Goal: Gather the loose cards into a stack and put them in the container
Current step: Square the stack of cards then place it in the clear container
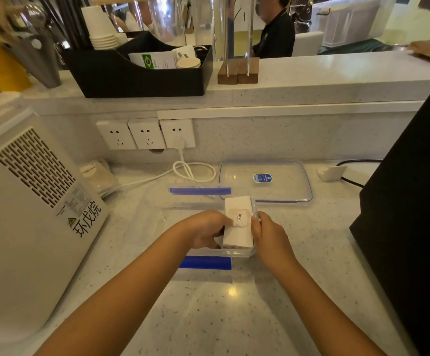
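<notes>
Speckled worktop (234, 317): my left hand (206, 228) and right hand (266, 233) pinch the card stack (238, 222) between them, squaring its edges while lowering it into the clear container (244, 253); lid (265, 181) beyond.

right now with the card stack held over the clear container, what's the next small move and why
Probably lower the card stack flat onto the floor of the clear container and let go. The left hand and right hand pinch it from both sides, already inside the rim, and the lid lies off behind.
</notes>
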